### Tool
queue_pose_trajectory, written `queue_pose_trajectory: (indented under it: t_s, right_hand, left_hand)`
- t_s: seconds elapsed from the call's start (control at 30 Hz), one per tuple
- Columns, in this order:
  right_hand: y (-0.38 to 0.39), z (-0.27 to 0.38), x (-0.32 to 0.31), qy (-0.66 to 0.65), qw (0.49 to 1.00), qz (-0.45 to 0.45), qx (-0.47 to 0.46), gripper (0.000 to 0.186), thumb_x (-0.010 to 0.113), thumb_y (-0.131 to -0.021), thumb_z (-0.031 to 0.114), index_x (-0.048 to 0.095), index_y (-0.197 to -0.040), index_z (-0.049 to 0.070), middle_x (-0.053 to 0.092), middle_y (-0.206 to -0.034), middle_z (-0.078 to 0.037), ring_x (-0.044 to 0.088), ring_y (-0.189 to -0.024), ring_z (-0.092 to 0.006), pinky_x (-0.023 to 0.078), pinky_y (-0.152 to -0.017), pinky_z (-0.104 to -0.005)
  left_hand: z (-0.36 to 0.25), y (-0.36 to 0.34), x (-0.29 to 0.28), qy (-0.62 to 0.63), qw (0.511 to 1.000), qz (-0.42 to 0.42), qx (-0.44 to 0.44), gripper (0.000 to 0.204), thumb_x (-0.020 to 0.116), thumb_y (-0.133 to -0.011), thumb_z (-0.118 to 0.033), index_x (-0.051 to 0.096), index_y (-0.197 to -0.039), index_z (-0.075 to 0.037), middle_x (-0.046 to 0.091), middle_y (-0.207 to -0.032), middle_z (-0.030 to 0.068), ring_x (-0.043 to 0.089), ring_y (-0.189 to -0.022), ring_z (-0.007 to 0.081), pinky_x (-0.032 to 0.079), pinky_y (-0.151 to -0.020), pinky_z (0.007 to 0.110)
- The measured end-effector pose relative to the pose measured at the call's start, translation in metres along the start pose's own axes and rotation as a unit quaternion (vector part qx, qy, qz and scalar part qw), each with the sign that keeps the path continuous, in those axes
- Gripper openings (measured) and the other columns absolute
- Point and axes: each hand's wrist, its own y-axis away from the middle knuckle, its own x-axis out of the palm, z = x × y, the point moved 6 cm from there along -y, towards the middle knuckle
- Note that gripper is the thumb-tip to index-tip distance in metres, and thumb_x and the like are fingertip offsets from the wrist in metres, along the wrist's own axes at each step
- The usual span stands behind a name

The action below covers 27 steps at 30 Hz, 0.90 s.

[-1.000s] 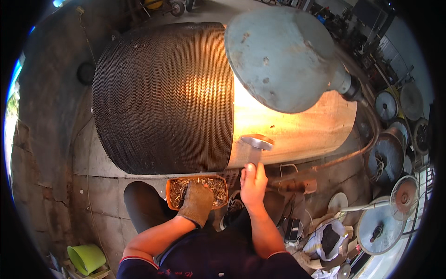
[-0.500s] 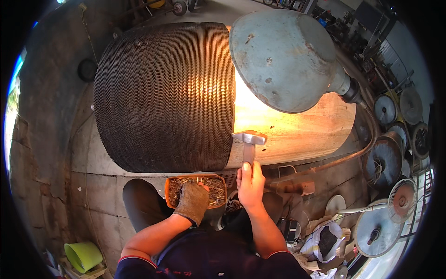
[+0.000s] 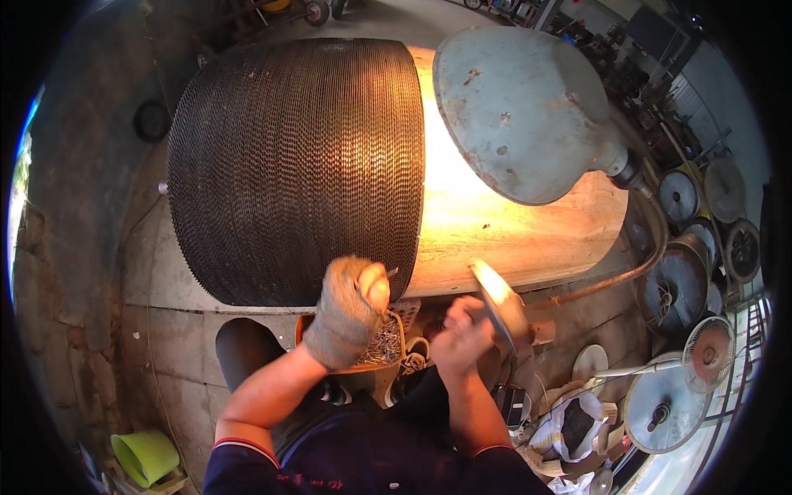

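The gloved left hand (image 3: 353, 309) pinches a small metal piece (image 3: 393, 271) by the near side of the ridged drum (image 3: 289, 165), and the right hand (image 3: 462, 334) (blurred) grips a hammer (image 3: 502, 304).

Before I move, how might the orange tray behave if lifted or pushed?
The orange tray is probably heavy for its size, as many small metal pieces show inside. They would likely slide if it tilts, since they lie loose. Its open top suggests spilling if pushed sharply.
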Motion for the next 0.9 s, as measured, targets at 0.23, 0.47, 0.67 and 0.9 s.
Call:
queue_pose_trajectory:
  t_s: [0.23, 0.47, 0.67, 0.9]
  right_hand:
    - [0.027, -0.012, -0.008, -0.087, 0.996, -0.032, -0.013, 0.024, 0.052, -0.109, 0.020, 0.057, -0.113, -0.003, 0.061, -0.077, -0.006, 0.055, -0.061, -0.0137, 0.045, -0.054, -0.0305]
    - [0.007, -0.020, 0.016, -0.049, 0.994, 0.036, 0.086, 0.019, 0.065, -0.099, 0.008, 0.060, -0.111, -0.005, 0.067, -0.082, -0.026, 0.067, -0.069, -0.0436, 0.054, -0.062, -0.0445]
    - [-0.008, 0.007, 0.007, 0.059, 0.997, -0.023, -0.038, 0.027, 0.060, -0.100, 0.006, 0.060, -0.123, -0.008, 0.068, -0.086, -0.027, 0.068, -0.075, -0.0470, 0.056, -0.071, -0.0474]
    - [0.000, 0.013, -0.015, -0.174, 0.984, -0.028, -0.029, 0.022, 0.063, -0.100, 0.009, 0.064, -0.115, -0.006, 0.073, -0.093, -0.020, 0.070, -0.078, -0.0311, 0.055, -0.067, -0.0378]
  left_hand:
    - [0.048, -0.062, -0.005, -0.200, 0.959, -0.114, 0.163, 0.049, 0.072, -0.072, -0.002, 0.067, -0.121, -0.002, 0.063, -0.113, 0.0110, 0.063, -0.102, 0.0323, 0.053, -0.091, 0.050]
    - [0.050, -0.066, -0.004, -0.188, 0.962, -0.113, 0.163, 0.049, 0.073, -0.069, -0.001, 0.068, -0.118, -0.001, 0.062, -0.111, 0.0112, 0.062, -0.100, 0.0321, 0.053, -0.092, 0.050]
    - [0.054, -0.071, -0.005, -0.208, 0.961, -0.109, 0.147, 0.047, 0.075, -0.071, -0.001, 0.067, -0.117, -0.001, 0.060, -0.115, 0.0124, 0.060, -0.108, 0.0337, 0.052, -0.094, 0.052]
    - [0.053, -0.074, -0.003, -0.231, 0.961, -0.115, 0.095, 0.038, 0.075, -0.079, 0.000, 0.070, -0.117, -0.001, 0.061, -0.117, 0.0143, 0.058, -0.110, 0.0373, 0.051, -0.096, 0.050]
